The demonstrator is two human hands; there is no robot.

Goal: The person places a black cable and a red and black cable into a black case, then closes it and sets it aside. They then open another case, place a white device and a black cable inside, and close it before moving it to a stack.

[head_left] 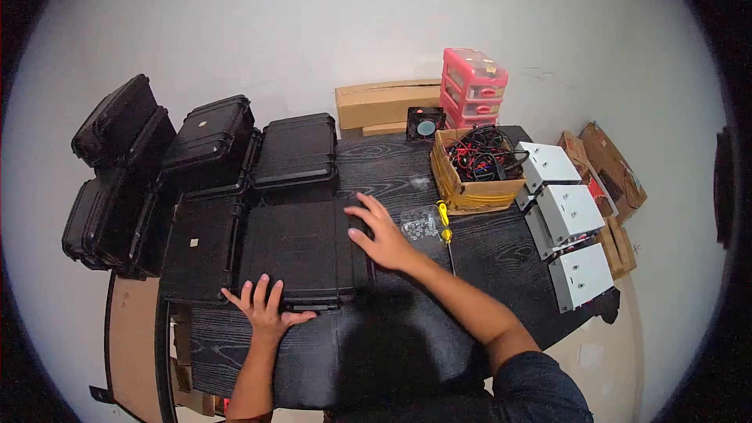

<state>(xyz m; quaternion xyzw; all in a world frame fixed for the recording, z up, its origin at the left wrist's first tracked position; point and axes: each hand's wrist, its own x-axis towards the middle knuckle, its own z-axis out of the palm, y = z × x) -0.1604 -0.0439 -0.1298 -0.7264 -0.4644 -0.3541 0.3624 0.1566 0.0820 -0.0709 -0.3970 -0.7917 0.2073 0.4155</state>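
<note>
A black hard case point(291, 247) lies closed and flat on the table in front of me. My left hand point(267, 307) rests at its near edge, fingers spread over the lid's front and thumb pointing right. At the case's right side is my right hand point(382, 236), fingers apart and slightly bent, with nothing in it. Whether its fingertips touch the case I cannot tell. Against the left side sits another black case point(202, 247) with a small pale sticker. Right of my right hand lie a clear bag of small metal nuts or washers point(421, 225) and a yellow-handled screwdriver point(445, 223).
More black cases point(210, 141) are stacked at left and behind. A cardboard box of cables point(478, 172), a black fan point(425, 123) and pink drawers point(475, 86) stand at the back. White metal boxes point(569, 211) line the right edge of the black table point(376, 160).
</note>
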